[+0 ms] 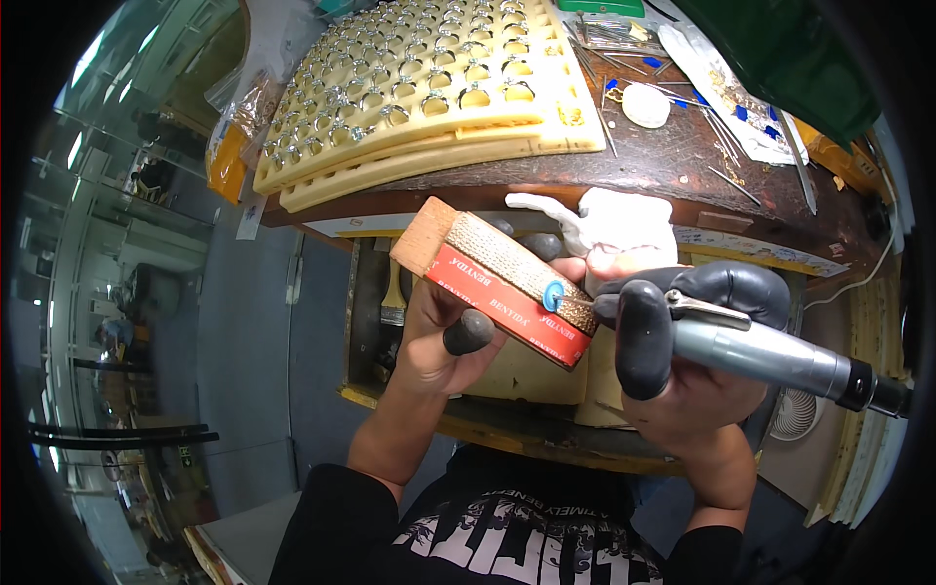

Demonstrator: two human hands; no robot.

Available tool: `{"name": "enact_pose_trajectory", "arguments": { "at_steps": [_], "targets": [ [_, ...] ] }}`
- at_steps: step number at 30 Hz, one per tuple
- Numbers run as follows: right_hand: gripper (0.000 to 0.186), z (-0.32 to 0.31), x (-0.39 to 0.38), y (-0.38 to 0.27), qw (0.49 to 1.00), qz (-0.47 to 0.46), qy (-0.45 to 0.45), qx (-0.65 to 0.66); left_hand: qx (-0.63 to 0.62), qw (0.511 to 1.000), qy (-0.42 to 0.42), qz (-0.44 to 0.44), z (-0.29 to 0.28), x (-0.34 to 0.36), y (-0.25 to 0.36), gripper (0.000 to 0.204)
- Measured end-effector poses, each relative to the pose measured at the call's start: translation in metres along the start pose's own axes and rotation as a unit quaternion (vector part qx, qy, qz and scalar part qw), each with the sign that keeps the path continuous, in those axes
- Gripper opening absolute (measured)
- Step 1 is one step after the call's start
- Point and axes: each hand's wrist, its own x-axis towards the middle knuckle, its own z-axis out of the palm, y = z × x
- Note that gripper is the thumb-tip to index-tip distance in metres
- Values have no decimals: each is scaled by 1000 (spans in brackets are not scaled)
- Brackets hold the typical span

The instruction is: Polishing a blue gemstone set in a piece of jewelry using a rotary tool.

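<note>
My left hand (434,356), with black finger cots on some fingertips, grips a wooden block (421,237) from below and the side. One face of the block carries a red printed sheet (502,307), and its upper face has a rough, tan-gold textured strip (507,255). A grey rotary handpiece (760,349) lies in my right hand (697,380), its fingers closed round it and also capped in black. From the handpiece's thin shaft, a small blue disc (553,295) sits against the textured strip near the block's right end; whether it spins I cannot tell.
Cream trays (429,166) full of stone-set rings stand on the wooden bench (673,171). White cloth (624,224) hangs at its front edge. Thin tools, a round white piece (645,105) and tweezers (798,161) lie right. Below is an open drawer with a brush (393,297).
</note>
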Motion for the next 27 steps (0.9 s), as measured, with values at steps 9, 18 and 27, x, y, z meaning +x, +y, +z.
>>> {"name": "enact_pose_trajectory", "arguments": {
  "at_steps": [9,18,27],
  "targets": [
    [10,-2,-1,0,999,-3,-9,-41,-5,1000,-1,-1,-1,1,-1,58],
    [9,3,-1,0,1000,12,27,11,-3,1000,-8,-7,-2,1,-1,57],
    [16,-10,-6,2,994,72,-37,70,-9,1000,-7,-2,0,1,0,59]
  ]
}}
